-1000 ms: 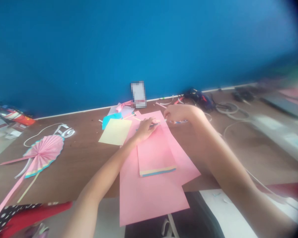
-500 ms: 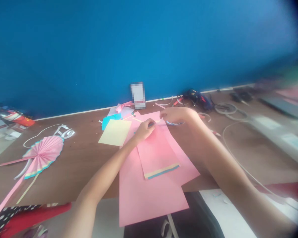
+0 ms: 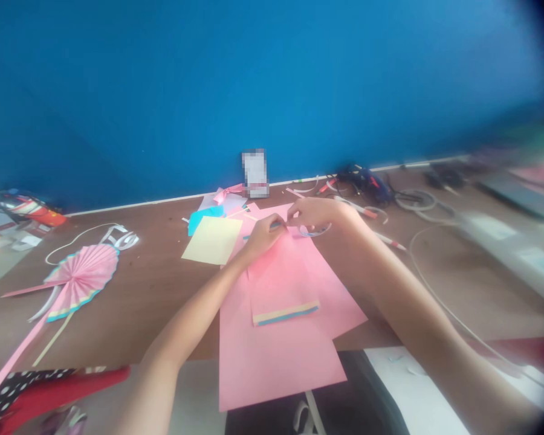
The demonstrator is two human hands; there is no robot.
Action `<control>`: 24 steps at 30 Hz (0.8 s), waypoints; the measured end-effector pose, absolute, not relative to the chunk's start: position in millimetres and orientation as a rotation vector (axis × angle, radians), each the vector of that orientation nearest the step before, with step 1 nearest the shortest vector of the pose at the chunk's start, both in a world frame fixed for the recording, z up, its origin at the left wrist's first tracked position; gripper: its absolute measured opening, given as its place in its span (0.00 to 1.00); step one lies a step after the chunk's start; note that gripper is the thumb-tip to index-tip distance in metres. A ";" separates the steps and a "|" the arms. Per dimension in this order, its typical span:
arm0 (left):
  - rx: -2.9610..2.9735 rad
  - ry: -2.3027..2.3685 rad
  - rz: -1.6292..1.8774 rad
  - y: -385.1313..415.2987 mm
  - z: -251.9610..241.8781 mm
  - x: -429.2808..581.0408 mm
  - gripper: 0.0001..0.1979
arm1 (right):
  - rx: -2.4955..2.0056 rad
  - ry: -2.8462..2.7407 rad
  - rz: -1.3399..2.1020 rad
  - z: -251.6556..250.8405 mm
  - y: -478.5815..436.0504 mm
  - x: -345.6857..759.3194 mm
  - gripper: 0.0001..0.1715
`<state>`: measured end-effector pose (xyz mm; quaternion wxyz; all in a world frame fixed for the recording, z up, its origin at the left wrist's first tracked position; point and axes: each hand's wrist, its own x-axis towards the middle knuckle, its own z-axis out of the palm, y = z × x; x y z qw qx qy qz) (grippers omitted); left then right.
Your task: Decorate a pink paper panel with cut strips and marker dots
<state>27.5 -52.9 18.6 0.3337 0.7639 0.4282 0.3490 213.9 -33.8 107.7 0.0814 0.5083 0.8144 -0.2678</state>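
A small pink sheet (image 3: pixel 281 284) with a yellow and blue striped near edge lies on larger pink sheets (image 3: pixel 276 356) on the brown table (image 3: pixel 154 284). My left hand (image 3: pixel 263 234) pinches the far edge of the small sheet, fingers closed. My right hand (image 3: pixel 315 212) is right beside it at the same edge, fingers curled on the paper; a thin strip or loop (image 3: pixel 317 230) shows under it. The two hands nearly touch.
A yellow sheet (image 3: pixel 213 240) and a cyan sheet (image 3: pixel 204 215) lie left of my hands. A pink folded paper fan (image 3: pixel 79 279) with long strips lies at the left. Cables and tools (image 3: pixel 372 181) sit at the back right by the blue wall. A pen (image 3: pixel 390 241) lies to the right.
My right hand has moved left toward my left hand, and both now meet at the sheet's far edge. The small sheet shifted slightly and lies straighter.
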 end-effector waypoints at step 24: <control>1.878 1.073 0.901 -48.4 18.0 25.3 0.08 | 1.457 2.555 -0.795 101.7 -35.0 210.4 0.16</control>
